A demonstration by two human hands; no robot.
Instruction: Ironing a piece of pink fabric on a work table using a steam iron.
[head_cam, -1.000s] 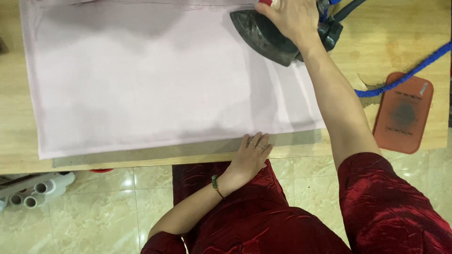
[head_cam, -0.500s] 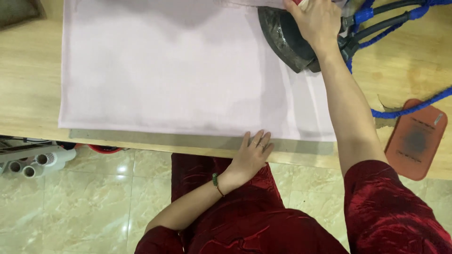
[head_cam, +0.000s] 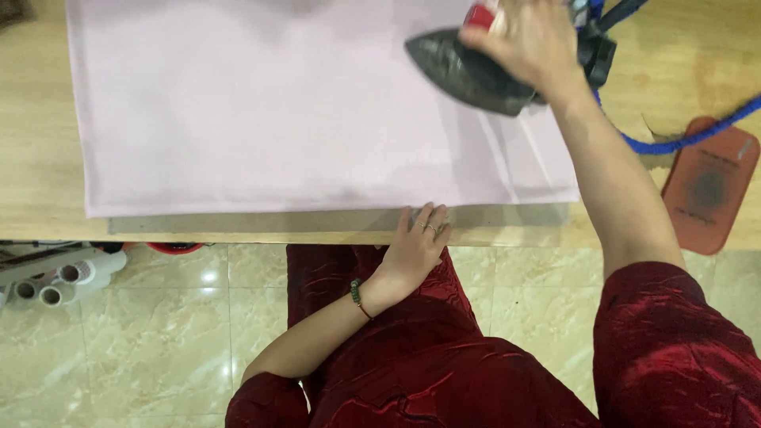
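A pale lilac cloth (head_cam: 261, 119) lies flat over the wooden table (head_cam: 36, 158). My right hand (head_cam: 531, 40) grips the handle of a dark clothes iron (head_cam: 468, 75), which rests on the cloth's upper right part with its tip pointing left. My left hand (head_cam: 416, 246) lies with fingers spread on the table's near edge, touching the cloth's hem. It wears rings, and a green bead bracelet sits on the wrist. A blue cord (head_cam: 674, 139) runs from the back of the iron off to the right.
A reddish-brown iron rest pad (head_cam: 705, 194) lies on the table at the right. Grey board (head_cam: 238, 223) shows under the cloth's near edge. White tubes (head_cam: 55, 285) lie on the tiled floor at the left. I wear dark red velvet clothes.
The iron has slid left and slightly toward me across the cloth with my right hand. My left hand stays at the table's near edge.
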